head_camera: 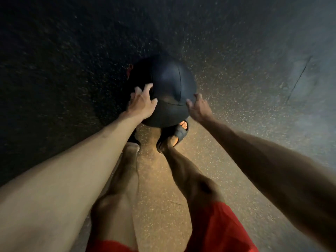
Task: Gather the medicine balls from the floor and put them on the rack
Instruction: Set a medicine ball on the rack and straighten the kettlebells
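A large black medicine ball (167,84) with stitched seams sits low in front of my feet, over the speckled floor. My left hand (142,101) lies on its left side with the fingers spread over the curve. My right hand (198,106) is at the ball's right edge, fingers loosely bent; whether it touches the ball I cannot tell. A small red patch (129,70) shows at the ball's far left edge. No rack is in view.
Dark speckled rubber floor (72,51) lies all around, with a seam line (298,79) at the right. My legs, red shorts (218,226) and black sandals (179,134) fill the lower middle, right behind the ball.
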The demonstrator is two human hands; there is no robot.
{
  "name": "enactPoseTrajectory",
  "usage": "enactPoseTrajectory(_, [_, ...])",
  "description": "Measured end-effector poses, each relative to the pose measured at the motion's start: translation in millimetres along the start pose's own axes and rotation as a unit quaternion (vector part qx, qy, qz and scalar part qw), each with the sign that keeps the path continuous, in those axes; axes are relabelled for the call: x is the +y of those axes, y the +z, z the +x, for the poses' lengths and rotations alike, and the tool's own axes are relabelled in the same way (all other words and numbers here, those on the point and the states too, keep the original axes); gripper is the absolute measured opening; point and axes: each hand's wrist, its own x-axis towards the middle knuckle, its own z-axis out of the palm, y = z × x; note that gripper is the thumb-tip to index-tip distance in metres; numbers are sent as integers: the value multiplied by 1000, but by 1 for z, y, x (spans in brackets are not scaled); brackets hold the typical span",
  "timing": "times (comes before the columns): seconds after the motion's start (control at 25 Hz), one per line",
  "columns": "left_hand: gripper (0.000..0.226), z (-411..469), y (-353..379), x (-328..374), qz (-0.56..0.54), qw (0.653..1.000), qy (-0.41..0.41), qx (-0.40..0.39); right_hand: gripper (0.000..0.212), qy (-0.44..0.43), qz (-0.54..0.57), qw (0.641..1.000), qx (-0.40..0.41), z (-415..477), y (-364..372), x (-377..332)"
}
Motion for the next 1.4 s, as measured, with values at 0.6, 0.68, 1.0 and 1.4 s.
enactPoseTrajectory(0.6, [69, 70, 46, -132, -108, 990, 42, 79, 80, 35, 74, 992, 97, 29, 126, -34])
enactPoseTrajectory(0.68, [65, 63, 33, -166, -172, 982, -36, 70, 80, 0, 22, 996, 88, 7, 155, -55])
enactPoseTrajectory(1.0, [47, 75, -61, -192, -158, 966, 44, 197, 74, -173, -121, 977, 27, -53, 275, -142])
enactPoseTrajectory(1.4, [87, 84, -73, -239, 3, 999, 32, 34, 48, -389, -173, 903, -59, -78, 323, -147])
